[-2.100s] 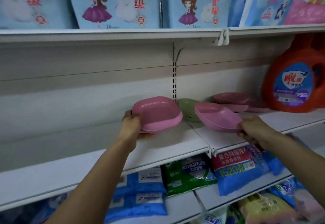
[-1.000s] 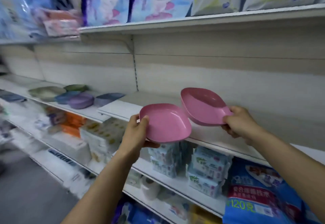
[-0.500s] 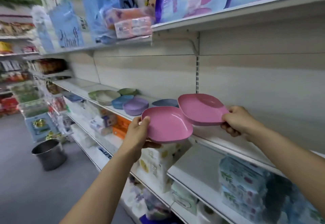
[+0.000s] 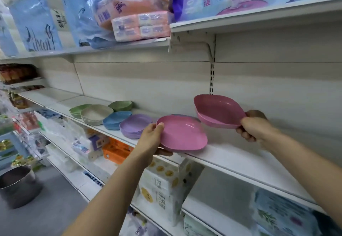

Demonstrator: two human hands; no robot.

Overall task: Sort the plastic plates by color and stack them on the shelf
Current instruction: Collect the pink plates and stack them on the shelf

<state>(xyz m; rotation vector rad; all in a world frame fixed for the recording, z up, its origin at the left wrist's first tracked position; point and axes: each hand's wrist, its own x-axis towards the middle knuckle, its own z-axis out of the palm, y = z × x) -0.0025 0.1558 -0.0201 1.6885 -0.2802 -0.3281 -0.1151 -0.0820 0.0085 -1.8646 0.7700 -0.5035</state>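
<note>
Pink plates, two, both in hand over the shelf (image 4: 240, 159). The left hand (image 4: 150, 138) grips the nearer pink plate (image 4: 183, 134), thumb over the 9 o'clock rim and fingers curled beneath. It is roughly level, bowl up, with its long axis running about 10 to 4 o'clock. Its far side overhangs the shelf's front lip; whether it touches the board I cannot tell. The right hand (image 4: 256, 127) pinches the second pink plate (image 4: 219, 110) at its 4 o'clock corner. That plate sits higher and is tilted, with its bowl turned toward the camera. The rims are near each other but apart. At 9 o'clock of the left plate, just beside it, is the purple stack (image 4: 136, 126). Further along 9 to 10 o'clock stand the blue stack (image 4: 116, 120), the beige stack (image 4: 95, 114) and the green plates (image 4: 121, 105). A bluish rim shows behind the left plate, but I cannot tell what it is. Judgement: the pink pile belongs on the bare board at 3 o'clock of the purple stack, directly under both plates. The left hand is nearer, so its plate goes down first and the right one nests into it once levelled. Room is open toward 3 o'clock; the back panel and purple stack are the limits.
</note>
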